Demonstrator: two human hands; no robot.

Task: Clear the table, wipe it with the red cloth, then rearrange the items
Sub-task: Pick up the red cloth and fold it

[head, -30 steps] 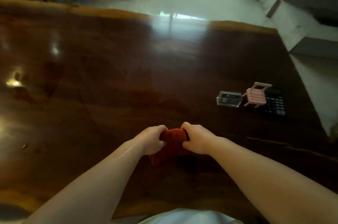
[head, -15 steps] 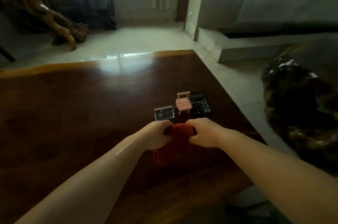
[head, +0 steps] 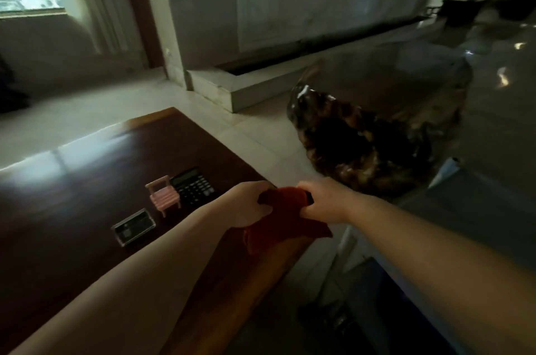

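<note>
Dim room: pale tiled floor [head: 246, 128], window at upper left. Across the lower left, a dark glossy bench [head: 87, 180], near right corner just under the forearms. Beyond that corner, on the floor, a big gnarled dark stump [head: 362, 145].

Over the corner, the red cloth [head: 284, 218], bunched and drooping. Left grip [head: 249, 203] closed round one end, right grip [head: 324, 201] closed round the other. Hard to say whether the lower fold touches the wood.

Just left of the cloth, standing on the bench: black calculator [head: 193, 186], pink toy chair [head: 164, 196] right beside it, clear flat case [head: 134, 227] nearest the body.

Probably readying the cloth for wiping. Best to fold it into a flat pad rather than a wad, press down with one palm, and sweep in long overlapping strokes. Worth shifting the three small things aside first, or wiping round them with care: light, easily knocked off the edge.
</note>
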